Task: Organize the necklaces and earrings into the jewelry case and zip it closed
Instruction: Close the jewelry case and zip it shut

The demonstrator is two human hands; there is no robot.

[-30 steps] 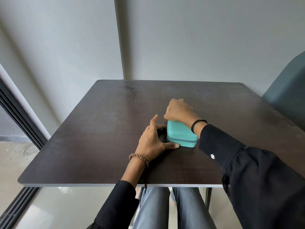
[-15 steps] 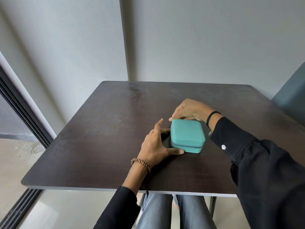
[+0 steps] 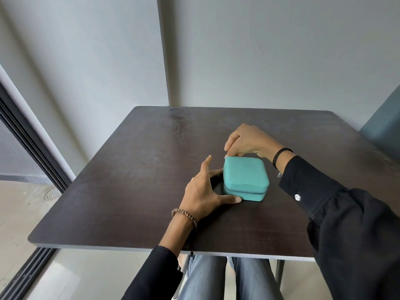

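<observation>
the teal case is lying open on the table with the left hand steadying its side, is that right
Not quite. The head view shows the teal case closed, with its lid down, not open. The rest holds: it lies on the table, and the left hand steadies its side.

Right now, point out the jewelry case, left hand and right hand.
jewelry case (image 3: pixel 245 173), head view, lid centre.
left hand (image 3: pixel 202 193), head view, back of the hand.
right hand (image 3: pixel 249 140), head view, back of the hand.
</observation>
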